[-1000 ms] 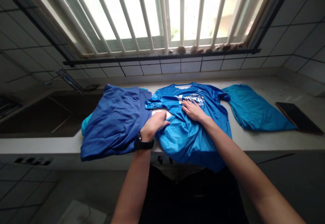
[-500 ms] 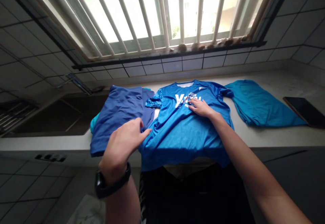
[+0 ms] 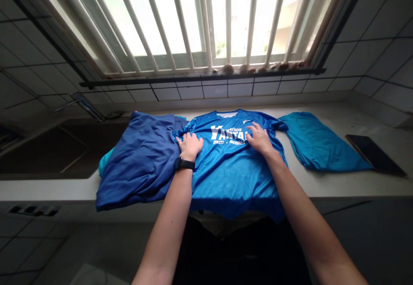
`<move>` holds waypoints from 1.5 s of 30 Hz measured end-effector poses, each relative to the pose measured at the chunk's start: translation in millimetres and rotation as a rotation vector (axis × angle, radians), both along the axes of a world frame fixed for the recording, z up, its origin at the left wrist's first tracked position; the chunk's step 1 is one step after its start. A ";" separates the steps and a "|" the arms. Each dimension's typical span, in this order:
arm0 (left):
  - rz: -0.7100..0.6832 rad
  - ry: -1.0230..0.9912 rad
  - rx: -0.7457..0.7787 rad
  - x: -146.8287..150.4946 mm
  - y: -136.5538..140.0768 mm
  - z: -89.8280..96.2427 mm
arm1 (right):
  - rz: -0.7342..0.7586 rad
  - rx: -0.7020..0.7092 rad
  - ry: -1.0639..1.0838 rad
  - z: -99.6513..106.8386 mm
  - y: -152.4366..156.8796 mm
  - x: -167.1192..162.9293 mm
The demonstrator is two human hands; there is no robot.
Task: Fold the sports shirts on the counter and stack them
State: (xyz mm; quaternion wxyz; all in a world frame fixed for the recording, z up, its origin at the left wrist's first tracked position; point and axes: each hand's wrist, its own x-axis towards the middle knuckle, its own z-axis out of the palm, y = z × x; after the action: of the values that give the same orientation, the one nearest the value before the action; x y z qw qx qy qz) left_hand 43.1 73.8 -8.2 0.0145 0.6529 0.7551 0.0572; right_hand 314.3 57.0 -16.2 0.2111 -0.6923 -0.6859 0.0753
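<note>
A blue T-shirt (image 3: 232, 168) with white lettering lies spread on the counter, collar toward the window and hem hanging over the front edge. My left hand (image 3: 190, 145), with a black watch on its wrist, rests at the shirt's left side by the sleeve, fingers spread. On the chest, at the right end of the lettering, lies my right hand (image 3: 260, 138), fingers apart. To the left is a folded navy garment (image 3: 138, 160), touching the shirt's left sleeve. A folded teal garment (image 3: 319, 140) lies to the right, against the right sleeve.
A dark sink (image 3: 48, 151) with a faucet (image 3: 88, 106) is at the left. A dark flat tablet or phone (image 3: 376, 153) lies on the pale counter (image 3: 303, 181) at the right. Behind stands a barred window with small rounded objects (image 3: 227, 69) along its sill.
My left hand has moved forward and right, from above the navy garment's edge onto the shirt's left side. My right hand has shifted slightly right, uncovering more lettering. The view has shifted slightly.
</note>
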 end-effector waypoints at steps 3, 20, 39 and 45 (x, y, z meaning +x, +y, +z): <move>0.122 -0.033 0.089 0.5 0.3 -2.7 | -0.213 -0.096 -0.014 0.2 0.6 8.6; -0.475 -0.138 0.025 16.3 -7.6 -5.0 | 0.167 -0.189 -0.050 -2.8 -3.1 5.8; -0.207 -0.171 0.041 8.5 -7.8 -4.7 | -0.455 -0.067 0.004 -10.8 3.8 26.4; -0.346 -0.192 0.123 10.8 -7.3 -0.2 | -0.370 -0.029 -0.032 -4.3 -0.4 24.0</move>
State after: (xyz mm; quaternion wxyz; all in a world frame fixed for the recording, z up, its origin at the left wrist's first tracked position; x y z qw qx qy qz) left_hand 53.9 66.5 -8.3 0.0562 0.7640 0.6220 0.1618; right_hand 338.3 56.6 -20.5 0.2007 -0.8106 -0.5491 0.0342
